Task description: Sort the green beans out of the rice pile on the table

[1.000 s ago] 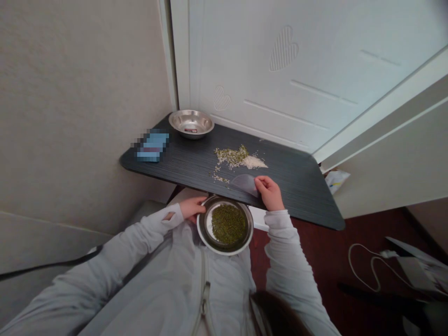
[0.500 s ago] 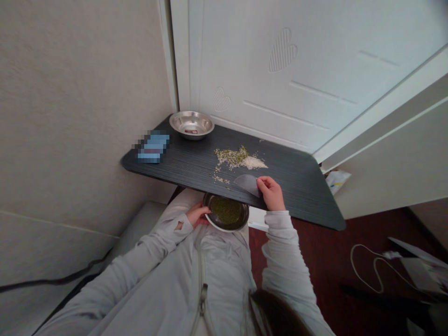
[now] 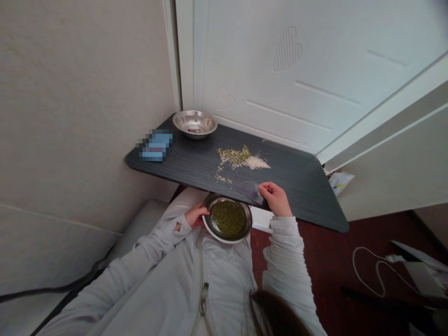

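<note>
My left hand [image 3: 197, 215] grips the left rim of a metal bowl [image 3: 248, 224] held just below the table's front edge, over my lap. Inside the bowl lie many small green beans [image 3: 228, 217]. Pinched between thumb and fingers, a thin clear plastic scraper [image 3: 249, 190] is in my right hand [image 3: 275, 196], low over the table's front edge. Beyond it, a mixed pile of green beans and white grains [image 3: 234, 156] spreads on the table, with a heap of white grains [image 3: 258, 163] at its right. A few loose grains [image 3: 222, 178] lie nearer the edge.
On the dark table [image 3: 297, 186], a second metal bowl [image 3: 195, 123] with a small label inside stands at the back left. A blurred blue item [image 3: 157, 145] lies left of it. A white door [image 3: 245, 56] borders the back; a white cable [image 3: 371, 266] lies at lower right.
The bowl of beans dipped and drew in under the table edge, then came partly back out towards me. My right hand and the scraper have shifted slightly towards the front edge.
</note>
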Demonstrator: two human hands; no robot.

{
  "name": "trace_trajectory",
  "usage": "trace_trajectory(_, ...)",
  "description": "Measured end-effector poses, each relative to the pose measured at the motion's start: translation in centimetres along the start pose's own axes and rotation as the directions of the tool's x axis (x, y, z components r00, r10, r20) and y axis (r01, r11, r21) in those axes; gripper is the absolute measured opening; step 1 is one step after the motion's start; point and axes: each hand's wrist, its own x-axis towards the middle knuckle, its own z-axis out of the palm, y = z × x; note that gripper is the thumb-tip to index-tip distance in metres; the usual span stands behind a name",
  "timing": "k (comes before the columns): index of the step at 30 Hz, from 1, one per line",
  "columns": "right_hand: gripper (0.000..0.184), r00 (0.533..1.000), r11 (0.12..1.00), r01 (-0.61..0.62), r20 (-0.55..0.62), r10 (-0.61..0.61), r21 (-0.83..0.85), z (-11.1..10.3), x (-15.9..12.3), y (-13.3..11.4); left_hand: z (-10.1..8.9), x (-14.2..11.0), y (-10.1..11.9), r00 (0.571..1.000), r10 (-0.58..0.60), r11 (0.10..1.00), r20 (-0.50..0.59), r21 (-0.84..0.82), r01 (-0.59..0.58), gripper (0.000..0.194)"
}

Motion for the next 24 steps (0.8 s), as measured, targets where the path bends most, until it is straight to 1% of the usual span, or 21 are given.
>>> trace_trajectory(5,0.023,0.999,1.0,0.001,0.04,0.0,-0.029,0.12,-0.08,-0.21,0.37,-0.23,0.29,1.0,-0.003,1.0,-0.016,-0.005,0.003,0.055)
trace_trajectory(11,0.024,0.996,0.999,0.017,0.089,-0.012,-0.049,0.29,-0.05,-0.06,0.39,-0.31,0.38,1.0,-0.01,1.0,-0.022,0.013,0.011,0.055)
trace_trajectory(16,0.023,0.988,1.0,0.01,0.152,-0.012,0.015,0.23,-0.07,-0.06,0.41,-0.3,0.41,1.0,-0.002,1.0,-0.01,0.014,0.002,0.057)
trace_trajectory(18,0.022,0.994,0.998,0.011,0.109,-0.018,0.058,0.2,-0.02,0.0,0.47,-0.34,0.46,1.0,0.001,1.0,-0.008,0.009,-0.001,0.059)
trace_trajectory(21,0.022,0.999,0.994,0.02,-0.04,-0.016,0.106,0.25,0.1,0.19,0.6,-0.45,0.57,1.0,-0.01,1.0,-0.02,0.007,0.011,0.06)
trace_trajectory(22,0.022,0.997,0.993,0.018,-0.073,-0.01,0.113,0.3,0.14,0.25,0.62,-0.48,0.6,1.0,-0.014,1.0,-0.021,0.008,0.014,0.06)
trace_trajectory(24,0.023,0.997,0.994,0.005,-0.078,0.004,0.109,0.41,0.22,0.33,0.63,-0.51,0.61,1.0,-0.014,1.0,-0.022,0.004,0.014,0.059)
